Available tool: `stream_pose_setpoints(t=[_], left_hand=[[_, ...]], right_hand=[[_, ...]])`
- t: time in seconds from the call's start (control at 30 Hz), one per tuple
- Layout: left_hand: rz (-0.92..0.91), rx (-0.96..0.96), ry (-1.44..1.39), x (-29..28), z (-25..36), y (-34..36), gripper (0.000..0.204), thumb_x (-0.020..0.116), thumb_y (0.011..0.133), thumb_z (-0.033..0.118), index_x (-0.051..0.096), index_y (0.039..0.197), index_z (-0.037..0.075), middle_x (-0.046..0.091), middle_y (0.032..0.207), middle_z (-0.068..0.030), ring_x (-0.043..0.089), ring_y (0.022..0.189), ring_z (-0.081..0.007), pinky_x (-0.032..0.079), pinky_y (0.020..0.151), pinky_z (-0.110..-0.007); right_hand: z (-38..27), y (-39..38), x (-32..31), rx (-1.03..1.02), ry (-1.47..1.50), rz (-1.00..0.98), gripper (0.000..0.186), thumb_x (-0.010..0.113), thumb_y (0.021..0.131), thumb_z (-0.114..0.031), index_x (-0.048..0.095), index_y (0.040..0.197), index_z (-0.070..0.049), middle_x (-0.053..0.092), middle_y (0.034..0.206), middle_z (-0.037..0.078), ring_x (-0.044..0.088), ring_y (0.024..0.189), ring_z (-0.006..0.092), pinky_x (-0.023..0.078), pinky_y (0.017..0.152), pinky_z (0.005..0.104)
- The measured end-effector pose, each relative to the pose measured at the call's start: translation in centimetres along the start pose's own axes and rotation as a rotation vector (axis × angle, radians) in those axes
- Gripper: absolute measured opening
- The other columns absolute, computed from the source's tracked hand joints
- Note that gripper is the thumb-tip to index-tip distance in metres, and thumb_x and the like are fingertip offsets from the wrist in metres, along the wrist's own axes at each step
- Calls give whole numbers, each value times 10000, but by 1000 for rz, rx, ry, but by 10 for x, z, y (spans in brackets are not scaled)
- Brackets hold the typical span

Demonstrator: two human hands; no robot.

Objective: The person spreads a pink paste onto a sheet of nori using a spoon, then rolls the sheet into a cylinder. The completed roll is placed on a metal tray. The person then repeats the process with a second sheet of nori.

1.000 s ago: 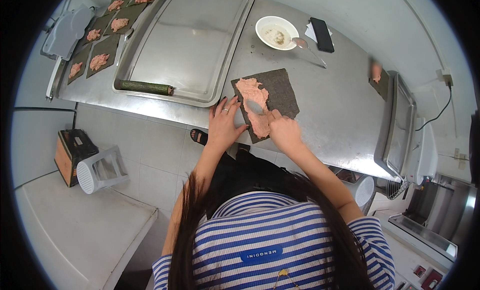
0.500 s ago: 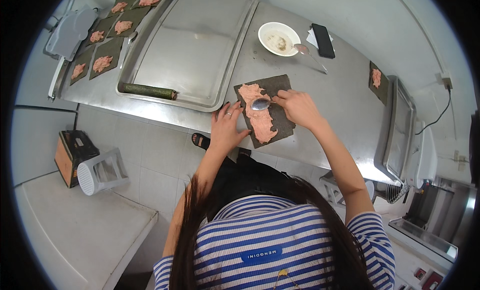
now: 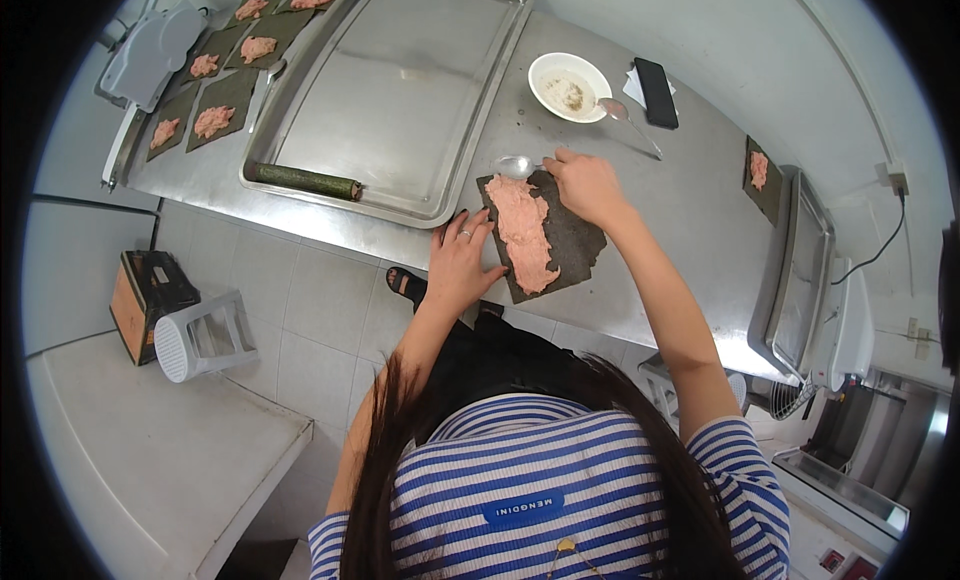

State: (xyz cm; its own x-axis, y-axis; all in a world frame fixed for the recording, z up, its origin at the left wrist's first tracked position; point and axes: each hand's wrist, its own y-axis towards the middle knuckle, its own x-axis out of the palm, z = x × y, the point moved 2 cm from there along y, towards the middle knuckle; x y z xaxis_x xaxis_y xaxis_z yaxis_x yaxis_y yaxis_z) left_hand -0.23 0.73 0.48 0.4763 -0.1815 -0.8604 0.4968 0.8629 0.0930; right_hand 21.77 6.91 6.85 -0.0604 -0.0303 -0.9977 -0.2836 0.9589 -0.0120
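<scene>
We see the right hand (image 3: 583, 186), gripping a shiny metal spoon (image 3: 516, 167), shift from mid-strip to the far end of the pink paste (image 3: 523, 232), apparently now spread along the dark flat sheet (image 3: 572, 242) on the steel counter (image 3: 680, 245); the splayed left hand (image 3: 463, 263) touches the sheet's left edge.

Eight dark sheets (image 3: 572, 242) with pink paste (image 3: 523, 235) — six at far left, one in the near middle, one at right — three spoons (image 3: 515, 167), two metal trays (image 3: 400, 75), one dark green roll (image 3: 308, 182), one white bowl (image 3: 546, 74), one black phone (image 3: 655, 94)
</scene>
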Motion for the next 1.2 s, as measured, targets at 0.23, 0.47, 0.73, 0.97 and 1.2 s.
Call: stream_pose_setpoints(t=[0.23, 0.47, 0.73, 0.97, 1.2], left_hand=[[-26, -24, -6, -3, 3, 3, 684, 823, 627, 295, 534, 1216, 100, 436, 1421, -29, 378, 1319, -268, 318, 1040, -463], [-20, -17, 10, -3, 1, 3, 683, 824, 624, 295, 536, 1214, 109, 441, 1420, -32, 387, 1314, -264, 333, 1026, -464], [-44, -10, 46, -4, 4, 6, 680, 824, 626, 307, 534, 1210, 114, 437, 1419, -29, 395, 1308, -268, 350, 1008, -460], [-68, -19, 63, -7, 7, 8, 680, 826, 628, 304, 529, 1207, 107, 442, 1411, -48, 400, 1302, -276, 353, 1027, -441], [-81, -21, 78, -6, 8, 9, 683, 826, 634, 307, 525, 1213, 106, 441, 1412, -47, 397, 1304, -279, 357, 1028, -446]], right_hand=[[-34, -31, 9, 64, 10, -83, 181, 554, 775, -75, 655, 885, 28, 628, 895, 202, 671, 719, 347, 537, 619, 438], [-31, -37, -16, -86, -6, -79, 235, 566, 762, -64, 679, 967, -46, 621, 876, 93, 655, 744, 296, 520, 642, 424], [-25, 7, 7, -145, -52, -14, 128, 580, 757, -90, 686, 783, -22, 648, 866, 134, 669, 767, 295, 532, 645, 396], [-13, 3, -1, 32, -110, -87, 121, 610, 741, -113, 683, 764, -19, 659, 852, 165, 677, 780, 316, 532, 655, 419], [-11, -14, -6, 22, -35, -73, 112, 607, 729, -89, 683, 770, -19, 656, 877, 138, 670, 788, 332, 517, 684, 457]])
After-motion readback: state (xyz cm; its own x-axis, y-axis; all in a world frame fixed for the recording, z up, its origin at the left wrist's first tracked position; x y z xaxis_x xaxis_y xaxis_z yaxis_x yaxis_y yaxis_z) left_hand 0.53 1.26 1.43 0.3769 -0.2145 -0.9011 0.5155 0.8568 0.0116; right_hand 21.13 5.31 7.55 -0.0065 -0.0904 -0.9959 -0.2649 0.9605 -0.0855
